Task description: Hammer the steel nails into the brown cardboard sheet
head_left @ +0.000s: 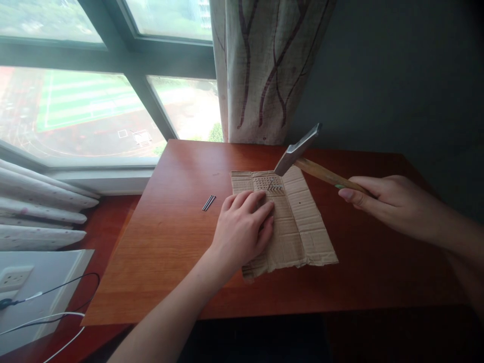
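While the left hand (244, 229) lies flat, fingers spread, on the cardboard (298, 222), the right hand (381, 201) grips the hammer (302, 151).

**A:** Where was the cardboard (302, 227)?

**B:** On the table (170, 262), about midway across. The left hand (242, 229) lay on its left part.

**A:** And the loose nails (208, 202)?

**B:** On the table, just left of the cardboard. A cluster (270, 185) stood in the cardboard's back part, just behind the fingers.

**A:** The hammer (313, 169)?

**B:** Its head was over that cluster. The handle ran right into the right hand (381, 199), above the table's right side.

**A:** Behind the table?

**B:** A curtain (264, 70) was at the back and a window (94, 106) to the left. A socket (13, 279) and cables (56, 315) were down at far left.
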Demonstrator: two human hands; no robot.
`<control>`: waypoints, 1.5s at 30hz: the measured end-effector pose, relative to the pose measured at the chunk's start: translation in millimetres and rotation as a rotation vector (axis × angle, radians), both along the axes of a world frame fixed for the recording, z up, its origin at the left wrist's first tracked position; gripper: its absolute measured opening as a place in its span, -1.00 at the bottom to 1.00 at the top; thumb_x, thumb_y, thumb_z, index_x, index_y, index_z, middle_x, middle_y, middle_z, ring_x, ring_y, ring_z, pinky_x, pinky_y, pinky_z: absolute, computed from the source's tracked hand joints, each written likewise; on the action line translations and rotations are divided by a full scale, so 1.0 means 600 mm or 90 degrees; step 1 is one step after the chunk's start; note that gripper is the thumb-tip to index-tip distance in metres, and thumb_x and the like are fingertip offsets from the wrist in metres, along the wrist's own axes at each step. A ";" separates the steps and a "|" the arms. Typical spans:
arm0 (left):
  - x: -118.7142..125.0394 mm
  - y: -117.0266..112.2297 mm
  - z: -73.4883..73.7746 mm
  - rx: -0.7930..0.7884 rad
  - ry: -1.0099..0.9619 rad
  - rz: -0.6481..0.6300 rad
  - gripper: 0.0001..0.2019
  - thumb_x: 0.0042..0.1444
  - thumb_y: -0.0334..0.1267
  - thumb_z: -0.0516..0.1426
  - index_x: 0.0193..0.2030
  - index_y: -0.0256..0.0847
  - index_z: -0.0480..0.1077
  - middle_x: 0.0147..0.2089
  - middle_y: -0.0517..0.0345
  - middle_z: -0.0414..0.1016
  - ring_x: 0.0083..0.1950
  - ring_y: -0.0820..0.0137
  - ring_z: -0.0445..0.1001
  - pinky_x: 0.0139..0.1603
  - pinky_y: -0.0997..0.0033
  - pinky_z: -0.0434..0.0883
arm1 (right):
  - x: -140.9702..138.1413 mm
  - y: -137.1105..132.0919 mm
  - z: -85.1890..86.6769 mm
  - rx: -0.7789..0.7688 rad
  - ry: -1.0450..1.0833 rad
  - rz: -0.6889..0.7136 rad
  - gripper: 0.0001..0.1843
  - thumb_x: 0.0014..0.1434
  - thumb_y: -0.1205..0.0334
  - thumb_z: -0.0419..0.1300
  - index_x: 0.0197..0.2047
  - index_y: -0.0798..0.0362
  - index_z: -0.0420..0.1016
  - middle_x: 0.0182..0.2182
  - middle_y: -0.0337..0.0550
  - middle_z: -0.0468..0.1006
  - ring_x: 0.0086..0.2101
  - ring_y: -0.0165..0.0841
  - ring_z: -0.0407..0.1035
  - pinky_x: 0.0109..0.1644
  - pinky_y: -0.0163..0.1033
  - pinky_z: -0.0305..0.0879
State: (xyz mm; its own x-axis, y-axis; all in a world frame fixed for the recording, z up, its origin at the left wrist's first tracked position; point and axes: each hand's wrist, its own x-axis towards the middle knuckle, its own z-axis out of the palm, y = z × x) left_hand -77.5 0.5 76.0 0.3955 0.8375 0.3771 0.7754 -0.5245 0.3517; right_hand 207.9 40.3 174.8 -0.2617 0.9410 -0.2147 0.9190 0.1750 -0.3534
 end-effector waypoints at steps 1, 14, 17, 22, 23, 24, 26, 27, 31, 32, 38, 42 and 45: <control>0.000 0.000 0.000 0.000 0.000 -0.001 -0.71 0.34 -0.20 0.06 0.11 -0.09 0.50 0.25 0.03 0.47 0.21 0.12 0.39 0.18 0.02 0.28 | -0.002 0.001 -0.004 -0.007 0.004 0.005 -0.36 0.27 -0.42 -0.04 -0.48 0.00 0.21 -0.61 -0.32 0.15 -0.56 -0.42 0.11 -0.43 -0.23 -0.01; 0.000 0.000 -0.001 -0.002 -0.001 0.001 -0.71 0.34 -0.20 0.05 0.11 -0.08 0.50 0.25 0.04 0.47 0.23 0.12 0.40 0.18 0.02 0.28 | 0.002 0.006 -0.012 -0.014 0.019 0.007 -0.38 0.27 -0.41 -0.03 -0.47 -0.02 0.24 -0.60 -0.30 0.16 -0.56 -0.39 0.11 -0.46 -0.22 0.01; 0.000 0.000 -0.002 -0.002 -0.001 0.001 -0.71 0.34 -0.20 0.05 0.11 -0.08 0.50 0.25 0.03 0.47 0.23 0.11 0.39 0.19 0.02 0.27 | -0.003 0.006 -0.018 -0.035 0.023 0.025 -0.40 0.29 -0.38 -0.01 -0.47 -0.01 0.24 -0.59 -0.30 0.21 -0.54 -0.39 0.14 -0.44 -0.23 0.02; 0.000 0.001 0.000 0.002 0.000 0.001 -0.71 0.35 -0.20 0.05 0.10 -0.10 0.50 0.25 0.05 0.47 0.22 0.12 0.39 0.19 0.03 0.27 | -0.013 0.002 -0.016 -0.026 0.032 0.036 -0.40 0.29 -0.36 0.01 -0.48 -0.01 0.26 -0.61 -0.31 0.24 -0.56 -0.41 0.15 -0.44 -0.24 0.02; 0.000 0.001 0.000 0.004 -0.001 0.001 -0.71 0.35 -0.20 0.05 0.10 -0.10 0.50 0.24 0.04 0.48 0.21 0.13 0.39 0.18 0.03 0.27 | -0.013 0.002 -0.013 -0.021 0.031 0.035 -0.40 0.29 -0.36 0.01 -0.48 -0.01 0.27 -0.61 -0.31 0.24 -0.56 -0.41 0.15 -0.45 -0.24 0.02; 0.000 0.001 0.000 0.005 -0.001 0.001 -0.71 0.35 -0.20 0.04 0.10 -0.10 0.50 0.24 0.04 0.48 0.21 0.13 0.39 0.18 0.03 0.27 | -0.013 0.001 -0.010 -0.018 0.028 0.033 -0.40 0.29 -0.37 0.01 -0.48 -0.01 0.27 -0.61 -0.31 0.23 -0.56 -0.41 0.15 -0.45 -0.24 0.02; 0.000 0.001 0.000 0.008 -0.002 0.000 -0.71 0.35 -0.20 0.04 0.10 -0.10 0.50 0.24 0.04 0.48 0.21 0.13 0.40 0.18 0.03 0.27 | -0.013 0.001 -0.008 -0.015 0.022 0.034 -0.40 0.29 -0.36 0.01 -0.48 -0.01 0.28 -0.61 -0.31 0.23 -0.56 -0.41 0.15 -0.45 -0.24 0.03; 0.000 0.001 -0.001 0.009 -0.002 0.000 -0.71 0.35 -0.20 0.04 0.10 -0.10 0.50 0.24 0.04 0.48 0.21 0.13 0.40 0.18 0.03 0.27 | -0.014 0.001 -0.008 -0.016 0.021 0.036 -0.41 0.30 -0.35 0.01 -0.47 0.00 0.29 -0.61 -0.31 0.24 -0.56 -0.41 0.15 -0.45 -0.24 0.03; 0.000 0.000 -0.003 0.009 -0.002 0.000 -0.70 0.35 -0.19 0.04 0.11 -0.09 0.50 0.24 0.04 0.48 0.21 0.12 0.40 0.17 0.03 0.27 | -0.015 0.003 -0.022 -0.030 0.028 0.045 -0.42 0.32 -0.32 0.01 -0.45 0.00 0.31 -0.59 -0.30 0.28 -0.55 -0.42 0.18 -0.44 -0.25 0.04; 0.000 0.000 -0.003 0.007 -0.001 0.002 -0.70 0.35 -0.19 0.05 0.11 -0.09 0.50 0.24 0.04 0.48 0.22 0.12 0.40 0.17 0.03 0.28 | -0.014 0.003 -0.026 -0.034 0.029 0.046 -0.42 0.32 -0.32 0.00 -0.45 0.00 0.31 -0.59 -0.29 0.29 -0.55 -0.42 0.18 -0.44 -0.25 0.04; 0.000 0.000 -0.004 -0.001 0.001 0.004 -0.70 0.35 -0.19 0.04 0.11 -0.07 0.50 0.25 0.05 0.47 0.22 0.12 0.39 0.19 0.03 0.27 | -0.008 0.002 -0.029 -0.020 0.028 0.023 -0.40 0.30 -0.36 -0.01 -0.46 0.00 0.29 -0.60 -0.29 0.26 -0.56 -0.42 0.15 -0.46 -0.24 0.02; 0.000 0.000 -0.002 0.003 -0.001 0.003 -0.70 0.35 -0.19 0.04 0.10 -0.08 0.51 0.24 0.06 0.48 0.23 0.12 0.40 0.19 0.03 0.28 | -0.010 0.003 -0.029 -0.032 0.030 0.014 -0.39 0.29 -0.37 -0.01 -0.46 -0.01 0.29 -0.61 -0.29 0.26 -0.57 -0.42 0.15 -0.46 -0.23 0.01; 0.000 0.001 -0.001 0.009 -0.004 0.003 -0.71 0.34 -0.20 0.06 0.09 -0.10 0.51 0.23 0.04 0.49 0.21 0.12 0.41 0.18 0.04 0.28 | -0.011 0.004 -0.030 -0.043 0.032 0.027 -0.40 0.29 -0.36 0.01 -0.47 -0.01 0.30 -0.61 -0.29 0.27 -0.56 -0.42 0.17 -0.45 -0.23 0.03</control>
